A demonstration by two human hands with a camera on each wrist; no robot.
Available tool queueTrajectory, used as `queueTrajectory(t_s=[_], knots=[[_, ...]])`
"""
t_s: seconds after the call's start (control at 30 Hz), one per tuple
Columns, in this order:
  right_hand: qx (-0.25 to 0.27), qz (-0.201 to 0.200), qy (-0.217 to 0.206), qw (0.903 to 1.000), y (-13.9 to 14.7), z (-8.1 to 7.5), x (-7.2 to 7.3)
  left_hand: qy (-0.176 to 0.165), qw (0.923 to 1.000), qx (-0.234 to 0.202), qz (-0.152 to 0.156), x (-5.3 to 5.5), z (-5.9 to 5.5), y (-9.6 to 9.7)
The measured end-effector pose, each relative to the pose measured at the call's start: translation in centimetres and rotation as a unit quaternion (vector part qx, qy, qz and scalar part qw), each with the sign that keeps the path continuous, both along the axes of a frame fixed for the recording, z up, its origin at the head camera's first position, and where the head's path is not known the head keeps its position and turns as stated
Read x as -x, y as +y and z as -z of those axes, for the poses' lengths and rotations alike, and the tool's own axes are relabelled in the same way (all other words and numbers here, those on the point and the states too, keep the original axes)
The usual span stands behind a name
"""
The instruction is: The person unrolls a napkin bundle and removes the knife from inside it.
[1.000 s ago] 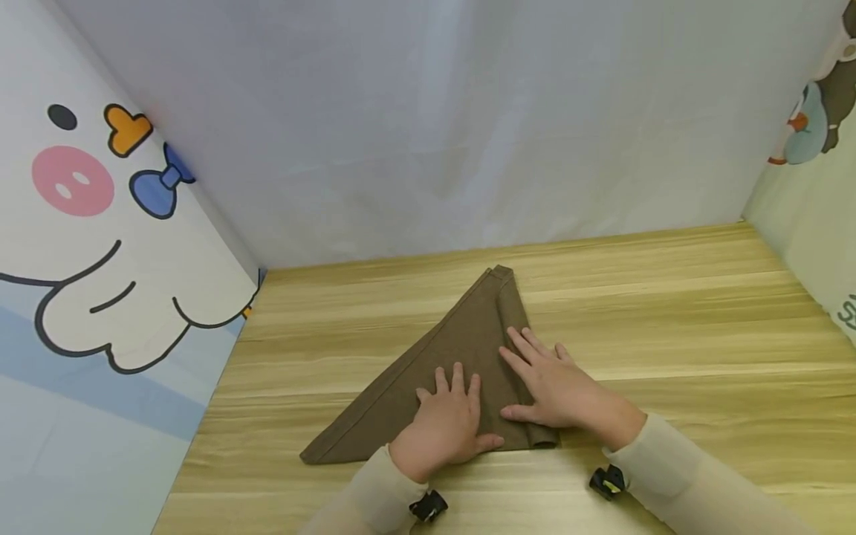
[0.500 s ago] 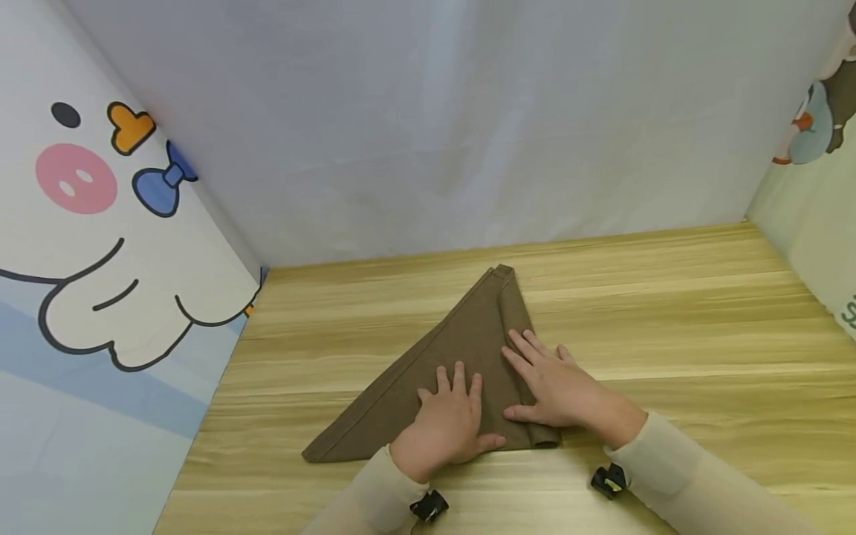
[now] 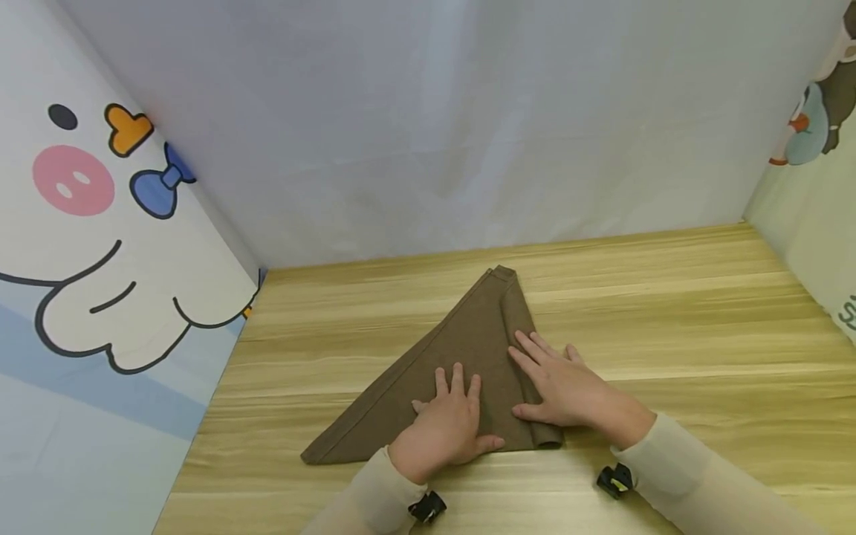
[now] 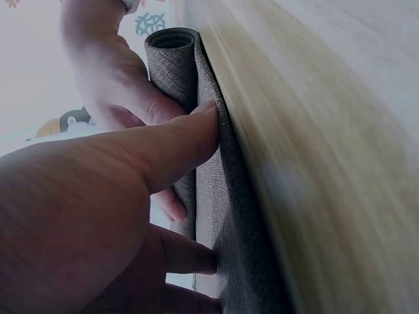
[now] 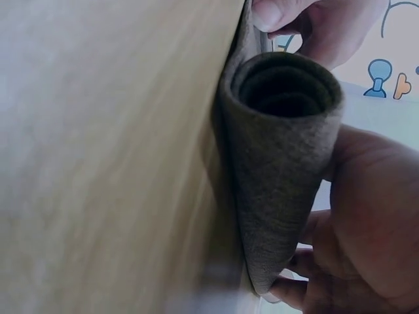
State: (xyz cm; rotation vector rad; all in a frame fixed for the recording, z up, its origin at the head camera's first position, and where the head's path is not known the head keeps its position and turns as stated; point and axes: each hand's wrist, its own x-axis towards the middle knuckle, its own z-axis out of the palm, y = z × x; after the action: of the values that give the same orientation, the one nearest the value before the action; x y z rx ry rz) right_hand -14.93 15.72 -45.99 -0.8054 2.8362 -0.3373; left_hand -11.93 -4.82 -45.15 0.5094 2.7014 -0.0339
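Note:
A brown cloth [image 3: 461,331], folded into a triangle, lies on the wooden table with its tip pointing away. Its right side is wound into a roll [image 3: 516,316], whose layered, hollow end faces the near edge in the right wrist view. My left hand [image 3: 441,431] presses flat on the middle of the cloth, fingers spread and thumb close to the near edge. Along the roll lies my right hand [image 3: 565,386], its fingers extended over the top and the thumb at the roll's inner side. The palm side of the right hand shows beside the roll in the right wrist view.
The wood-grain table [image 3: 682,319] runs back to a pale curtain-like wall [image 3: 428,148]. A panel with a cartoon bird [image 3: 154,297] stands on the left, another printed panel [image 3: 802,215] on the right. Small black devices [image 3: 428,507] sit at both cuffs.
My right hand and the roll have shifted slightly to the right. The left hand stays almost where it was on the cloth.

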Motion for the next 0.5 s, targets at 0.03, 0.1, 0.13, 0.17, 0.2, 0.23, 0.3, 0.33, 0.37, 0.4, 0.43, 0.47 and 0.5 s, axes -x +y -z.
queueTrajectory(t_s=[0.03, 0.1, 0.13, 0.17, 0.2, 0.23, 0.3, 0.33, 0.37, 0.4, 0.43, 0.47, 0.5], knots=[[-0.001, 0.001, -0.001, 1.0000, 0.03, -0.01, -0.01, 0.000, 1.0000, 0.000, 0.000, -0.01, 0.00, -0.02], [-0.001, 0.003, -0.001, 1.0000, 0.12, -0.04, -0.03, -0.002, 1.0000, -0.001, -0.001, -0.01, 0.01, -0.05], [0.000, 0.003, 0.001, 1.0000, 0.18, -0.05, -0.03, -0.002, 1.0000, -0.002, -0.001, -0.01, 0.03, -0.08], [0.000, 0.004, 0.001, 1.0000, 0.24, -0.10, -0.07, -0.003, 1.0000, -0.002, -0.001, 0.00, 0.05, -0.09], [0.000, 0.005, 0.003, 1.0000, 0.31, -0.14, -0.08, -0.004, 1.0000, -0.002, 0.000, 0.00, 0.06, -0.12], [0.000, 0.007, 0.002, 1.0000, 0.37, -0.19, -0.12, -0.005, 1.0000, -0.002, 0.000, 0.00, 0.07, -0.14], [0.002, 0.009, 0.002, 1.0000, 0.53, -0.27, -0.17, -0.007, 1.0000, -0.003, 0.000, 0.00, 0.07, -0.19], [0.003, 0.009, 0.003, 1.0000, 0.59, -0.31, -0.18, -0.007, 1.0000, -0.004, 0.001, 0.01, 0.06, -0.22], [0.003, 0.010, 0.001, 0.9999, 0.66, -0.32, -0.19, -0.007, 1.0000, -0.005, 0.001, 0.03, 0.07, -0.26], [0.004, 0.011, 0.001, 0.9999, 0.73, -0.30, -0.18, -0.008, 1.0000, -0.006, 0.002, 0.03, 0.07, -0.29], [0.005, 0.012, -0.001, 0.9999, 0.76, -0.24, -0.17, -0.008, 0.9999, -0.008, 0.002, 0.03, 0.07, -0.33], [0.006, 0.012, -0.001, 0.9999, 0.84, -0.17, -0.15, -0.007, 0.9999, -0.009, 0.004, 0.04, 0.10, -0.37], [0.008, 0.013, -0.002, 0.9999, 0.87, -0.14, -0.14, -0.005, 0.9999, -0.010, 0.005, 0.05, 0.14, -0.41]])
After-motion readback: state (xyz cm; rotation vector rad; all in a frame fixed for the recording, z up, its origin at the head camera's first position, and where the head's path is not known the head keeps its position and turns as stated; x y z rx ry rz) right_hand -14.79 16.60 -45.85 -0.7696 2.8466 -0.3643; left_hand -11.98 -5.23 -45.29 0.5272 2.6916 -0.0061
